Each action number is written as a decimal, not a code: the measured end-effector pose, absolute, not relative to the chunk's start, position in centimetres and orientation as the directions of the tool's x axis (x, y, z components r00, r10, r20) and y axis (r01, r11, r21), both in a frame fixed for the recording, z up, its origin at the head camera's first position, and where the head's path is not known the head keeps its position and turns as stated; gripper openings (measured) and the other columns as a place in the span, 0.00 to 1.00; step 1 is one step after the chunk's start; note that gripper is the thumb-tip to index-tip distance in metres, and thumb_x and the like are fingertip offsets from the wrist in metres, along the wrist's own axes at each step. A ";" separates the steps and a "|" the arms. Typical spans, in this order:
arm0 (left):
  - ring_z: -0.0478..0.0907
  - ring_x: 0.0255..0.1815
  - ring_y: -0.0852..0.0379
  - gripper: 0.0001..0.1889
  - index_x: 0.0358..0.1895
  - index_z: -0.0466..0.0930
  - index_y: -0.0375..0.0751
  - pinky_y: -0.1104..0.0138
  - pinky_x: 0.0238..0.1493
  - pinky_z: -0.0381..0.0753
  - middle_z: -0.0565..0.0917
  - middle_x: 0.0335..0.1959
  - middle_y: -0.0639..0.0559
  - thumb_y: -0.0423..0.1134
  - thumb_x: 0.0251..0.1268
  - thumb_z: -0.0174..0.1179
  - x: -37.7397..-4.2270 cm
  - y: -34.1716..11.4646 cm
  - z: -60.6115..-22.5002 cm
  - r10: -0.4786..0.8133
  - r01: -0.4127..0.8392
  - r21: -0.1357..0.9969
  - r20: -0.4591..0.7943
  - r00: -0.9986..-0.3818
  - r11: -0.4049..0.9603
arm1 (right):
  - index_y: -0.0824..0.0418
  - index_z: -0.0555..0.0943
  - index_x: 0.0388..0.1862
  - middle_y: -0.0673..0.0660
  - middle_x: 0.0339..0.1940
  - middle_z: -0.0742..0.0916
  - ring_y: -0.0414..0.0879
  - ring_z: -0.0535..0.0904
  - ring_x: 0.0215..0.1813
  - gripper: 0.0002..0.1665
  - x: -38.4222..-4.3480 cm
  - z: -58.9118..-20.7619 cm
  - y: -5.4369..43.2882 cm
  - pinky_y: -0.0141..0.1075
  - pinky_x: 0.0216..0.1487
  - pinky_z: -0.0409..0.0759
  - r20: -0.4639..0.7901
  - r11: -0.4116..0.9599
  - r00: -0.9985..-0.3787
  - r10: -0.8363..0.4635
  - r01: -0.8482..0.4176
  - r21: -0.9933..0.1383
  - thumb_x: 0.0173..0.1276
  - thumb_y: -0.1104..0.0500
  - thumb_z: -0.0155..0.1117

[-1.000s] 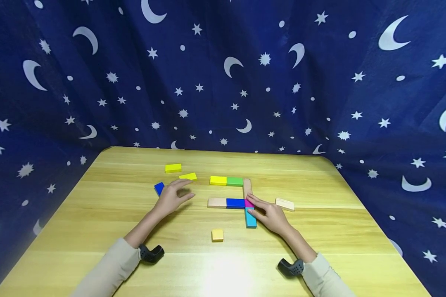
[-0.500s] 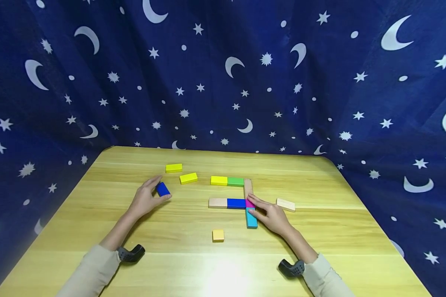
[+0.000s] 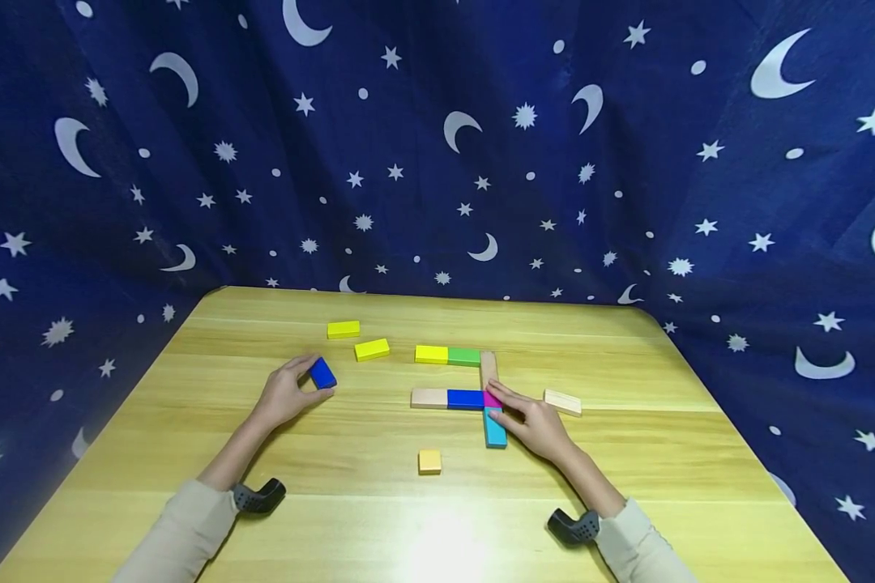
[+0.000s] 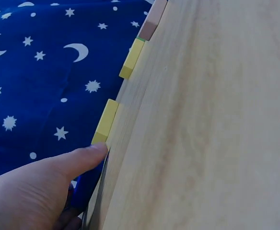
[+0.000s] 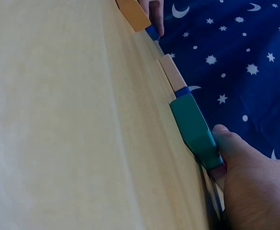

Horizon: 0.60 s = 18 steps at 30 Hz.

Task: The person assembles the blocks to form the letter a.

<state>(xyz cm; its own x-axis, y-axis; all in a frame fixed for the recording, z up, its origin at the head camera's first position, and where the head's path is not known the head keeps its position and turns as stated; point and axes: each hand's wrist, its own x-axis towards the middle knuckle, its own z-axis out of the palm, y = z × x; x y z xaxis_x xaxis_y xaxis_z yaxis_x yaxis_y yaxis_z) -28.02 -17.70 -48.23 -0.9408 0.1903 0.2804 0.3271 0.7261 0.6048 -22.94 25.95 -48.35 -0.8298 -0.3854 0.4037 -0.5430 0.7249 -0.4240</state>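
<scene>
My left hand point(image 3: 284, 395) grips a small blue block point(image 3: 324, 373) between thumb and fingers at the left of the table; in the left wrist view the thumb covers part of it. My right hand point(image 3: 538, 425) has its thumb and forefinger on either side of a magenta block point(image 3: 492, 398). That block sits between a plain wooden block point(image 3: 488, 368) and a light blue block point(image 3: 495, 429). A second blue block point(image 3: 465, 399) and a plain block point(image 3: 428, 398) run left from the magenta one. A green block point(image 3: 463, 357) and a yellow block point(image 3: 431, 355) lie farther back.
Two loose yellow blocks point(image 3: 372, 350) lie beyond the left hand. An orange block point(image 3: 429, 461) is near the front middle, and a loose plain block point(image 3: 562, 402) is right of the right hand. A starry blue curtain point(image 3: 408, 162) surrounds the wooden table point(image 3: 321, 518).
My left hand has moved left from above the blue block and taken hold of it; the block has shifted slightly. The right hand stays in place.
</scene>
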 end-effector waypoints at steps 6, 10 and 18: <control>0.67 0.58 0.33 0.35 0.59 0.70 0.27 0.46 0.56 0.67 0.71 0.58 0.31 0.39 0.46 0.72 -28.0 -17.7 -48.3 0.186 0.351 0.612 0.318 -0.930 0.709 | 0.53 0.76 0.60 0.49 0.62 0.75 0.52 0.73 0.57 0.26 -22.9 -48.2 25.9 0.49 0.47 0.76 0.413 0.718 -0.824 -0.387 -0.551 -0.426 0.64 0.48 0.61; 0.67 0.58 0.34 0.34 0.58 0.71 0.28 0.47 0.55 0.68 0.71 0.58 0.32 0.40 0.46 0.72 -27.9 -17.5 -48.3 0.184 0.350 0.639 0.313 -0.932 0.685 | 0.54 0.76 0.60 0.50 0.62 0.75 0.53 0.73 0.57 0.26 -22.9 -48.2 25.9 0.48 0.47 0.76 0.417 0.711 -0.821 -0.389 -0.556 -0.431 0.64 0.49 0.62; 0.69 0.57 0.38 0.33 0.59 0.72 0.31 0.52 0.51 0.74 0.72 0.58 0.37 0.40 0.48 0.71 -27.2 -15.2 -47.5 0.241 0.387 0.666 0.305 -0.921 0.637 | 0.53 0.75 0.61 0.48 0.62 0.75 0.52 0.73 0.58 0.26 -22.9 -48.3 25.9 0.50 0.50 0.75 0.406 0.720 -0.829 -0.384 -0.544 -0.430 0.64 0.48 0.61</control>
<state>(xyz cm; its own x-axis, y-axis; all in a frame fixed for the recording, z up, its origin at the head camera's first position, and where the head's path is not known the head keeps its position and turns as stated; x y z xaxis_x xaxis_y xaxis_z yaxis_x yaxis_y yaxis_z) -27.16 -15.24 -47.50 -0.9214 0.2411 0.3046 0.3871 0.6375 0.6662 -22.89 25.87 -48.26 -0.8293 -0.3835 0.4065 -0.5441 0.7202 -0.4305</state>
